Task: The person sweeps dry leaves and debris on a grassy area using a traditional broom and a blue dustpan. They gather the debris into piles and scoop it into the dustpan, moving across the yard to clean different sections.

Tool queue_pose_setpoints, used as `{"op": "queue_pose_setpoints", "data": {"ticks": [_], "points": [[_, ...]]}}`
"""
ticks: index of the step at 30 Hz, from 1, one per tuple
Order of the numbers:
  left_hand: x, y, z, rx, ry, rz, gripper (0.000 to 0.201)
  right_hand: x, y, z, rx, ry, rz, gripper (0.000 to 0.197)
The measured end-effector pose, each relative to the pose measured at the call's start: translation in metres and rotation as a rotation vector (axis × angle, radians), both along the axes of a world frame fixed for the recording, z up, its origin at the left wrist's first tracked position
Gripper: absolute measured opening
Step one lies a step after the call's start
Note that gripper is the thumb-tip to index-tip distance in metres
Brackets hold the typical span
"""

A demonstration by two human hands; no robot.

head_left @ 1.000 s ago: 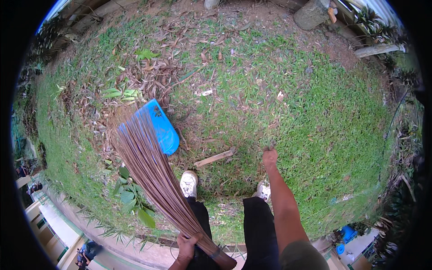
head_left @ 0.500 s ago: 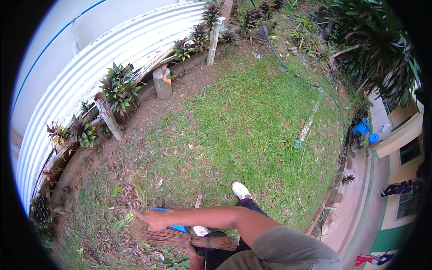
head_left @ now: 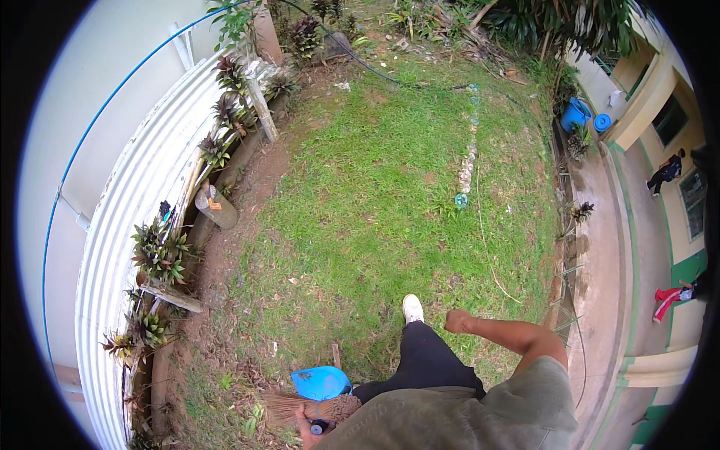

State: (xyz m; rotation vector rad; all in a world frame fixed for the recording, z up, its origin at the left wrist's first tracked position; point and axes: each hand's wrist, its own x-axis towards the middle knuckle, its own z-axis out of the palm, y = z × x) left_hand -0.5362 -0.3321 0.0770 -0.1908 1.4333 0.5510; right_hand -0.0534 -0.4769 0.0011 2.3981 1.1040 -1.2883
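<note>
My left hand (head_left: pixel 307 429) is at the bottom edge, fingers wrapped round a stick broom (head_left: pixel 285 407) of thin brown bristles. A dark round end (head_left: pixel 318 427) shows beside those fingers; I cannot tell what it belongs to. Just beyond the broom is a blue dustpan (head_left: pixel 319 383) with some debris on it, partly hidden by the broom and my leg. My right hand (head_left: pixel 457 321) is closed in a fist above the grass, right of my white shoe (head_left: pixel 412 308), with nothing seen sticking out of it.
Dry leaves litter the ground at lower left. Short posts (head_left: pixel 216 206) and leafy plants (head_left: pixel 161 251) line a white corrugated sheet (head_left: pixel 124 195). A row of plastic bottles (head_left: pixel 466 169) lies on the grass (head_left: pixel 360 195). At right, two people are near a building beside a concrete walkway (head_left: pixel 600 225).
My right hand has swung away from the broom and leaves to the right, over the grass. The broom has shifted down with my left hand, and more of the dustpan shows. The view has turned.
</note>
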Motion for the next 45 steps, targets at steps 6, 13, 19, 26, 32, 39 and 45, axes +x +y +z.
{"op": "queue_pose_setpoints", "data": {"ticks": [6,13,19,26,32,39,45], "points": [[0.099,0.053,0.016,0.231,0.063,-0.134,0.063,0.148,-0.126,0.01,-0.18,-0.113,-0.192,0.029],[0.261,0.116,0.061,0.376,0.131,-0.149,0.075,0.271,-0.078,0.051,-0.001,-0.1,-0.216,0.031],[0.396,0.241,0.052,-0.232,-0.215,0.066,0.071,0.348,0.02,0.039,0.341,-0.074,-0.349,0.035],[0.525,0.363,-0.01,-0.01,-0.423,-0.188,0.05,0.388,0.029,0.005,0.16,-0.078,-0.398,0.035],[0.677,0.452,0.038,0.039,-0.443,-0.372,0.058,0.405,-0.02,0.005,-0.305,0.242,-0.737,0.025],[0.852,0.511,0.083,0.153,-0.218,-0.3,0.048,0.491,0.019,0.007,-0.187,0.376,-1.318,0.016],[0.974,0.532,0.053,0.265,-0.213,-0.223,0.053,0.671,0.096,-0.001,-0.135,0.266,-0.627,0.027]]}}
